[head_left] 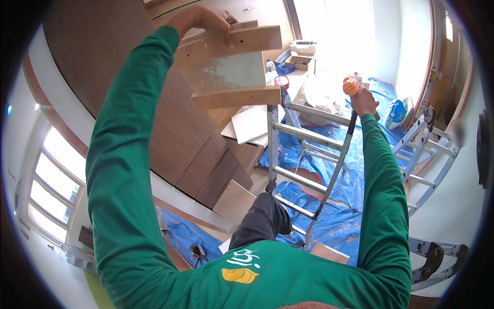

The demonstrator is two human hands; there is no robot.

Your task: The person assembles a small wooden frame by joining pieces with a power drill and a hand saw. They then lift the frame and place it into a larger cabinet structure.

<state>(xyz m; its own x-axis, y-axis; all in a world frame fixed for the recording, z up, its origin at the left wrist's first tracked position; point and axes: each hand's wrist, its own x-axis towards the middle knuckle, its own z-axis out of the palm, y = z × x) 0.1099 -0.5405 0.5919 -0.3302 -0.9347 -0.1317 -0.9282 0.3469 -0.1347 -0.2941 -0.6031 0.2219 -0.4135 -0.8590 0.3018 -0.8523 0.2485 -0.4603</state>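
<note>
My left hand is raised at the upper left, its fingers curled over the upper strip of a wooden frame. The frame has two light wooden strips with small dark holes, and a pale, shiny panel between them. At arm's length to the right, my right hand is closed around an orange power tool that looks like a cordless drill. Its working end is turned away, so I cannot make out a bit. The tool is apart from the frame, above the top of a metal stepladder.
Brown cabinet panels stand on the left. Blue plastic sheeting covers the floor. A second metal ladder is at the right. Beyond the first ladder are a cardboard box, a blue-and-white bag and a white board.
</note>
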